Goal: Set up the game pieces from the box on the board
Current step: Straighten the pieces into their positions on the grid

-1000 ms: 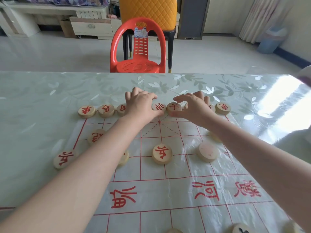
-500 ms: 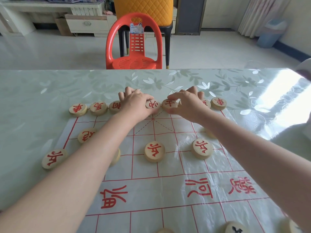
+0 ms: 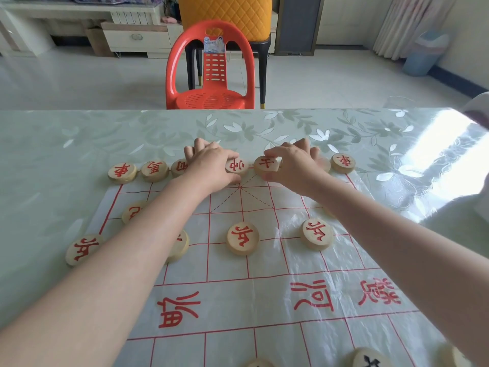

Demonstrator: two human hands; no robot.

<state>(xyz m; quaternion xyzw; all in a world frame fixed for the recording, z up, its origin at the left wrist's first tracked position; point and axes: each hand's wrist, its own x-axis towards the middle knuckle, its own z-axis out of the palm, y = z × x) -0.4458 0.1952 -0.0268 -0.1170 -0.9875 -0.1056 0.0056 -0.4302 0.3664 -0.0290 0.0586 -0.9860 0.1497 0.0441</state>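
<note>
A plastic board sheet with red grid lines lies on the table. Round wooden discs with red characters line its far edge and sit further in. My left hand rests on the far row, thumb and fingers pinching the middle red disc. My right hand pinches the neighbouring red disc between thumb and forefinger. Three red-marked discs stand left of my left hand, one at the far right corner. Soldier discs lie nearer. No box is visible.
A black-marked disc sits at the near edge. The table has a glossy floral cover. A red plastic chair stands beyond the far edge, a yellow padded chair behind it, a blue bin at back right.
Both hands stay on the far row, fingers shifting slightly on the two middle discs. The view tilted a little; a soldier disc blurred a second ago now shows its character.
</note>
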